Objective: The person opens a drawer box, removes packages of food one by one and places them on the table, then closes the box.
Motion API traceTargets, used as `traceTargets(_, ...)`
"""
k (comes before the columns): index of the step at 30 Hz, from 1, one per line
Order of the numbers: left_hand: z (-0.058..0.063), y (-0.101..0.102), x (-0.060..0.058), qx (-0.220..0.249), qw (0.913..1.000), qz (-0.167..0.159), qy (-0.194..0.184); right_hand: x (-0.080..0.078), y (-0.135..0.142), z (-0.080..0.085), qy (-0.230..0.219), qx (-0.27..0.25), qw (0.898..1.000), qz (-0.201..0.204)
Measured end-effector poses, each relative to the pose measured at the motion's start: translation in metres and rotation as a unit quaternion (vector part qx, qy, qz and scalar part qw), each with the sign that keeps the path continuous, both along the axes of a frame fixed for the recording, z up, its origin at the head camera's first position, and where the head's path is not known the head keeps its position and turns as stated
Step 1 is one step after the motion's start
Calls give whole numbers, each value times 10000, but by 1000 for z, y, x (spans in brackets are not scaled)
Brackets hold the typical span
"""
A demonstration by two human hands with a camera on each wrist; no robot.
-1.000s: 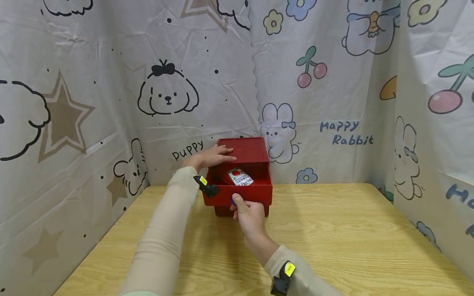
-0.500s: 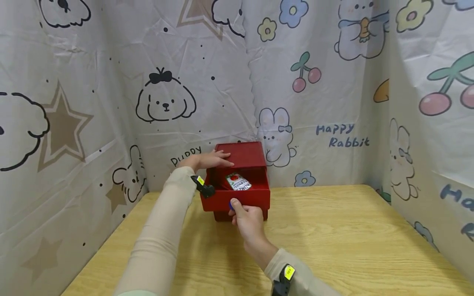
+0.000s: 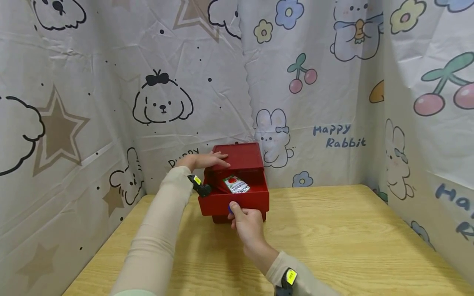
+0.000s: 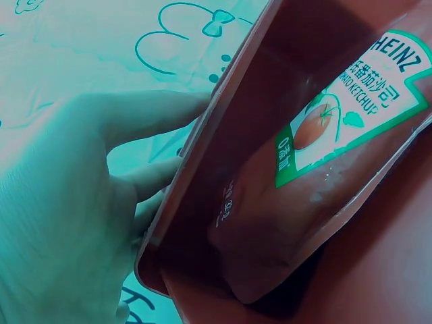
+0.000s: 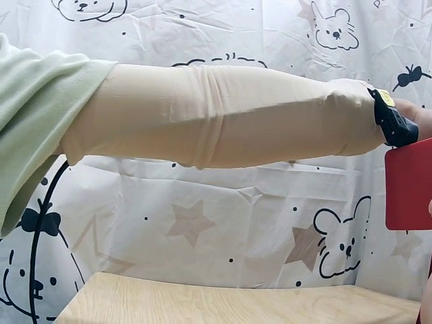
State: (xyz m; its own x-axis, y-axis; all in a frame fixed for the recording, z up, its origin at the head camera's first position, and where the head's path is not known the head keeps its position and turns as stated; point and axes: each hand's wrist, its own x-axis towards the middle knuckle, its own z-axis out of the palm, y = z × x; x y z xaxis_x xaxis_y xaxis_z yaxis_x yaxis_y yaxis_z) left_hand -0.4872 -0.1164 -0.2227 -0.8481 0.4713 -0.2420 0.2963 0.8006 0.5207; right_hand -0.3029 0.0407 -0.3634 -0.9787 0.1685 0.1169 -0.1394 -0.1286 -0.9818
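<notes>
The tabletop [image 3: 333,238] is pale yellowish wood, its fine grain running crosswise. Directly on it stands a red box [image 3: 242,155], near the far edge, roughly midway across, its pulled-out drawer [image 3: 255,200] overhanging the wood.

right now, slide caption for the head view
Right hand pinches blue knob on red drawer; left hand touches box.

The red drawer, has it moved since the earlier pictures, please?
Yes: the red drawer has slid slightly outward, its front now lower against the printed rabbit.
</notes>
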Motion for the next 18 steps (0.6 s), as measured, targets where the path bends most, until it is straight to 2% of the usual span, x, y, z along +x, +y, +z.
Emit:
traceTargets(4,-1,-2,1,28,10000,37,57,3,0,-1,28,112,9999,-19)
traceTargets(10,-8,-11,6,399,9987,182,267,6,-2,-3,152,296,9994,83)
traceTargets(15,-8,-16,10,544,9965,193,606,8,4,0,217,550,9979,277)
traceTargets(18,-4,-17,13,611,9938,22,927,7,10,4,250,820,9956,366)
